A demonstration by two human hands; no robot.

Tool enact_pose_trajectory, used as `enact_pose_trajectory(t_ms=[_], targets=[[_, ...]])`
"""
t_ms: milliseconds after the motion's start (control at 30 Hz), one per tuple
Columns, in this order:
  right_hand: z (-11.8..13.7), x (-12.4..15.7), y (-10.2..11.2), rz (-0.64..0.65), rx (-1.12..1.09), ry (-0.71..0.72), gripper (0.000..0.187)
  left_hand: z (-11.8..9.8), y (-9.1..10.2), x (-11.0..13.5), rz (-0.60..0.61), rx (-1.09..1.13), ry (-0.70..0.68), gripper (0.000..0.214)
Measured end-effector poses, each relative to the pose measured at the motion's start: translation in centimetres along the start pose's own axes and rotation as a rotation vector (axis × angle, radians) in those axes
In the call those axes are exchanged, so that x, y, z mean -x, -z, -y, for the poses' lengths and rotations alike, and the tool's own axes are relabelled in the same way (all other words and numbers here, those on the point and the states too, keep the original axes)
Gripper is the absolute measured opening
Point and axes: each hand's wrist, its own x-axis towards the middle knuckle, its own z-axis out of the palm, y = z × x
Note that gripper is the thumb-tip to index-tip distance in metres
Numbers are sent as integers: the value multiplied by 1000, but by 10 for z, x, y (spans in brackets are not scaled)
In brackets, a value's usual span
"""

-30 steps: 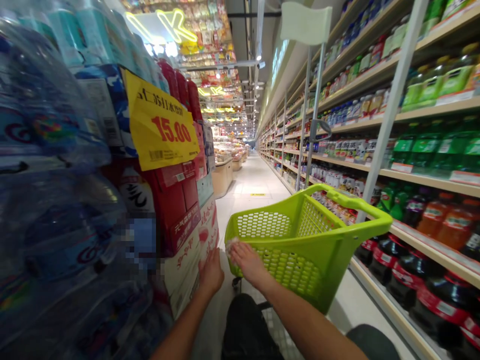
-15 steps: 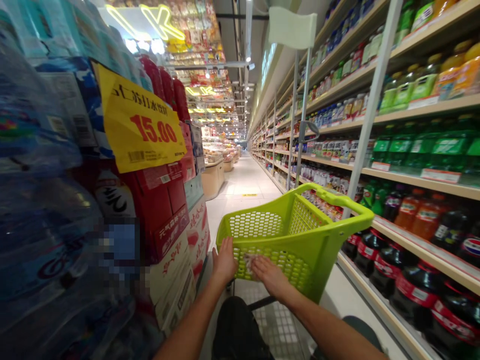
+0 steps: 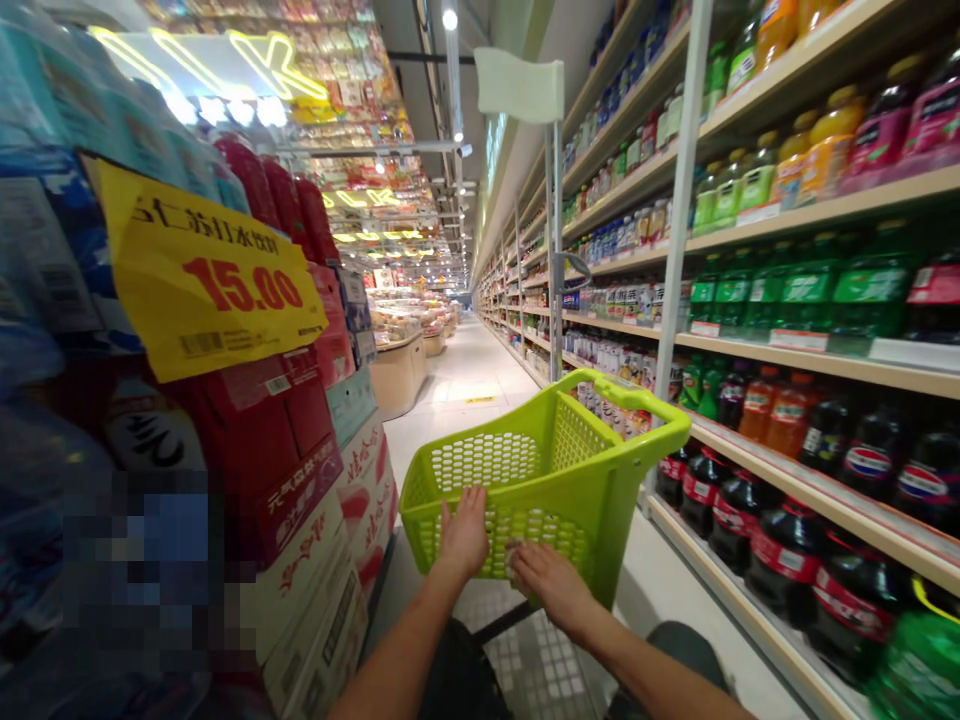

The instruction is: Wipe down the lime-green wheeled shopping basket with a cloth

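Observation:
A lime-green shopping cart (image 3: 600, 530) with a perforated basket stands in front of me, its handle at the right. My left hand (image 3: 465, 538) lies against the near side wall just below the rim, fingers stretched out, thumb apart. Lower on that same side, my right hand (image 3: 551, 585) presses a crumpled pale cloth (image 3: 513, 560) to the perforated wall. Most of the cloth is hidden under the fingers. Beneath the basket, the cart's dark frame bar (image 3: 506, 622) shows between my knees.
Stacked drink cartons (image 3: 300, 590) and bottle packs rise close on my left, bearing a yellow price sign (image 3: 225, 275). Shelves of soda bottles (image 3: 787, 540) line the right side. A pole with a pale flag (image 3: 519, 85) stands beyond the cart. The tiled aisle (image 3: 465, 365) runs ahead.
The view has turned right, so the cart, cartons and shelves sit further left. Both hands have shifted to the right along the cart's side, the right one also slightly lower.

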Motion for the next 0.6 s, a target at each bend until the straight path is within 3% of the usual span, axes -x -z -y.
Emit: enact_pose_trajectory(t_ms=[167,367,600], targets=[[-24,-24,30,-157,37,-69,39,-9,1,-1,-15,-21,-8,74],[-23,17,19,-100,58,-11,26,-17,-3,-3,-21,-32,-64,73],[-55,-2,55,-160,162,-120,39,-40,-3,-8,-58,-32,-122,74]])
